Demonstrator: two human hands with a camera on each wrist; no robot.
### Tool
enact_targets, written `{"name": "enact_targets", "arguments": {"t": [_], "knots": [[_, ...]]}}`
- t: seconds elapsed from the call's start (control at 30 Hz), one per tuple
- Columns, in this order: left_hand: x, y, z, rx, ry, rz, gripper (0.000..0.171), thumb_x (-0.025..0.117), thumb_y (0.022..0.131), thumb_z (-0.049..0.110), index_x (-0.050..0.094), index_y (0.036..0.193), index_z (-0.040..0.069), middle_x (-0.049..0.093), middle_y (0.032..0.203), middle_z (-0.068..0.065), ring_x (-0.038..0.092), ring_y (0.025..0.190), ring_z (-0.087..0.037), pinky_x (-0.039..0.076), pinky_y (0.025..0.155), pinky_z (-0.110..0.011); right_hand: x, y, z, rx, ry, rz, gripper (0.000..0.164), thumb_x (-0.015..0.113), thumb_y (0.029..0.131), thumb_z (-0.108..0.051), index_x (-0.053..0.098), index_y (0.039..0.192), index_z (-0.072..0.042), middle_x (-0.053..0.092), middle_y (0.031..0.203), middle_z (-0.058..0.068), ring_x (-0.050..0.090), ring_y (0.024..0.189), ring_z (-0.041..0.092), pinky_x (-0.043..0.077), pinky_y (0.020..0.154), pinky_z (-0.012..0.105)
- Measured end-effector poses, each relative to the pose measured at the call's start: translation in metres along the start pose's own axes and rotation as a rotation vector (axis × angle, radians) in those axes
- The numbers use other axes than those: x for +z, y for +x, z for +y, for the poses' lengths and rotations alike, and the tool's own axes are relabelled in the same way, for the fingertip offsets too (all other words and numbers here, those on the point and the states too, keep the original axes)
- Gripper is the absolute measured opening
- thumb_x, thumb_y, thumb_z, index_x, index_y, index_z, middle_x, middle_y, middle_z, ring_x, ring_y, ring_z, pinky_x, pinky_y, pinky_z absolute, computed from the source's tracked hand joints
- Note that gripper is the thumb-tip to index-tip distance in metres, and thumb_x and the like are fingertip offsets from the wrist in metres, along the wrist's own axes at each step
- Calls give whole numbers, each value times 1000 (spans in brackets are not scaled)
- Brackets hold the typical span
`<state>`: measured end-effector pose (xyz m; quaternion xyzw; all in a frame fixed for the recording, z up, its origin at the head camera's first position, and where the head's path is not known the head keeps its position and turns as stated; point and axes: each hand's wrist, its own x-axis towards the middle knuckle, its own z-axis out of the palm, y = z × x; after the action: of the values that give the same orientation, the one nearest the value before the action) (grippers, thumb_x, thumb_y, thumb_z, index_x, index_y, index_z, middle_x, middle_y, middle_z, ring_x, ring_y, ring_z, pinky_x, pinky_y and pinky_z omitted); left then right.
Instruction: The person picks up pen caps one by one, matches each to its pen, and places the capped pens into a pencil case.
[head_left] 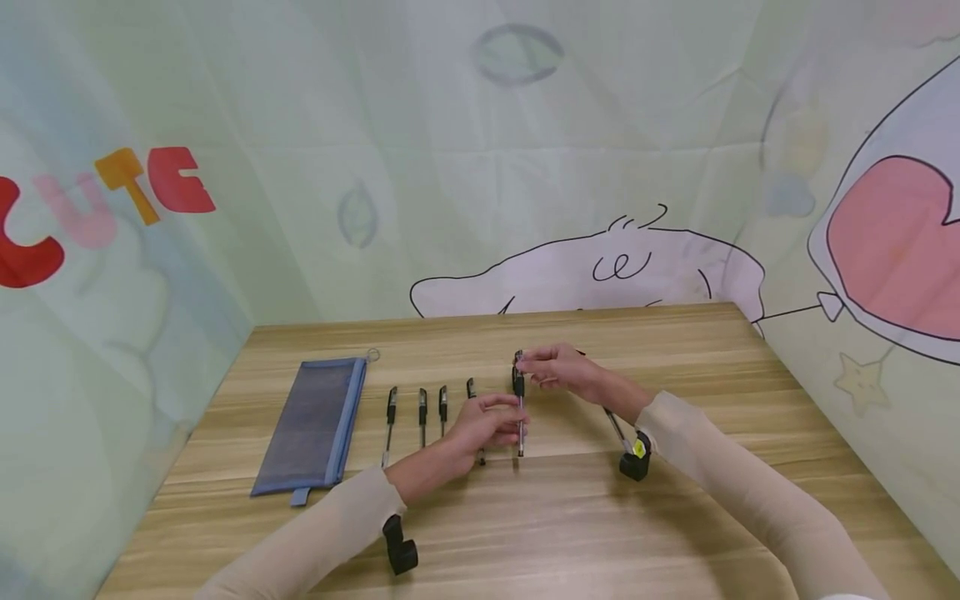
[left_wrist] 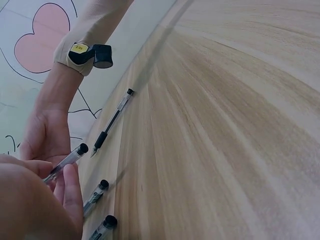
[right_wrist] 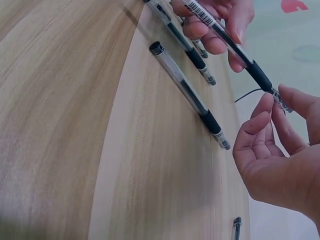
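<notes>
Both hands hold one clear-barrelled pen (head_left: 519,385) with a black grip, above the table. My left hand (head_left: 489,422) pinches its barrel towards the near end. At the far end, thumb and fingers of my right hand (head_left: 561,368) pinch the clear tip section, as the right wrist view shows beside the black grip (right_wrist: 259,76). Left of the hands, several similar pens (head_left: 391,410) lie in a row; the left hand and arm partly cover some of them. Another pen (left_wrist: 113,122) lies slanted on the table, partly behind my right wrist in the head view.
A blue mesh zip pouch (head_left: 311,425) lies flat on the left of the wooden table (head_left: 540,533), its ring at the far corner. A printed cloth backdrop (head_left: 360,125) rises behind the table and on both sides.
</notes>
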<state>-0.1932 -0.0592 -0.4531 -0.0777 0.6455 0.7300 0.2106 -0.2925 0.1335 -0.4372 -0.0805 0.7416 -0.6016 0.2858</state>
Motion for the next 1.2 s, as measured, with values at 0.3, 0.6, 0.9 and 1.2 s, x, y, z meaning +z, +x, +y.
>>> {"name": "enact_targets", "arguments": {"t": [0.3,0.6,0.9,1.2], "knots": [[1,0,-3,18,48,-10,38,71,95,9,64,130,-4,78,108,-13,73,78,-9,61,73,-21,-1,-2,4,-30,-12,-47,35,65,101,-23,67,126,1,68,98,-5,62,87,14,51,80,28],[1,1,-1,28,51,-5,38,73,94,13,65,128,-1,78,106,-11,71,76,-7,60,74,-21,1,1,6,-76,-26,-71,43,61,104,-24,60,135,7,66,90,-9,59,83,10,49,75,24],[1,1,-3,38,51,5,36,72,95,12,65,127,-3,78,104,-9,71,77,-7,61,77,-24,3,2,8,-126,-69,-38,43,65,101,-17,58,140,1,71,93,-3,58,78,8,50,72,22],[4,5,-8,74,42,33,33,69,97,9,65,126,-6,76,108,-18,70,74,-6,59,72,-20,5,2,9,-152,-71,15,43,64,102,-20,59,140,0,69,89,-10,59,75,8,49,71,22]]}}
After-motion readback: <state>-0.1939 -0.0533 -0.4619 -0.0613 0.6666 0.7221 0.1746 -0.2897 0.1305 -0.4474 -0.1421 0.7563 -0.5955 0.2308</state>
